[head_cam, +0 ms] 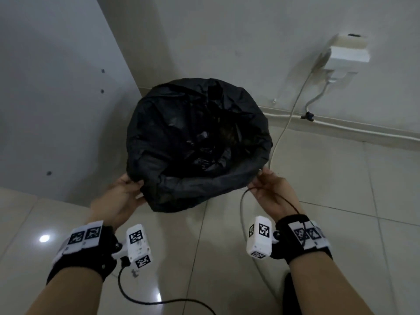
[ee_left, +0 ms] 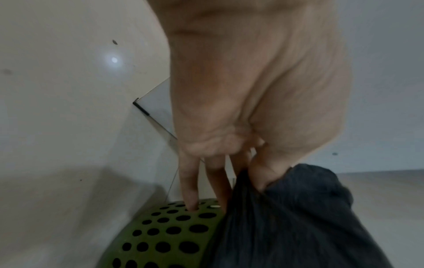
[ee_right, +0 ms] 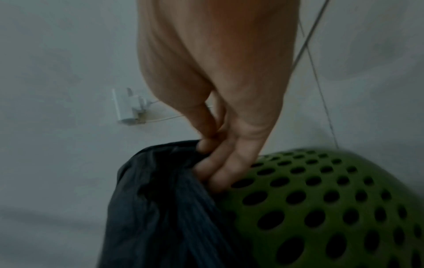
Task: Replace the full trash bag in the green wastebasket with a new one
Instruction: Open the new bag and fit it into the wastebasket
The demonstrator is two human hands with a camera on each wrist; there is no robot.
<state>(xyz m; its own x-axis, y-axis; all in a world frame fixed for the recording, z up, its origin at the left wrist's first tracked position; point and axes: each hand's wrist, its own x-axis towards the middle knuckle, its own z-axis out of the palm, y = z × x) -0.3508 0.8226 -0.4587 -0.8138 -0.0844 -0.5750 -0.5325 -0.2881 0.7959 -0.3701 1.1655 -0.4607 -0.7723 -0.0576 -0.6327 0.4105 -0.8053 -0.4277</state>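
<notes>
Both hands, left hand [head_cam: 118, 196] and right hand [head_cam: 268, 189], pinch the crinkled black plastic trash bag [head_cam: 197, 142] at opposite rim edges; the perforated green plastic wastebasket [ee_right: 321, 199] lies below the fingers.

Black trash bag [head_cam: 197, 142]: thin crinkled plastic, mouth open and folded over rim, covers whole top of basket seen from head view; dark crumpled contents at bottom, hard to tell what. Near edge pulled up in bunches at left and right sides. Green wastebasket [ee_right: 325, 199]: round plastic wall with many round holes, stands on tiled floor in wall corner.
</notes>
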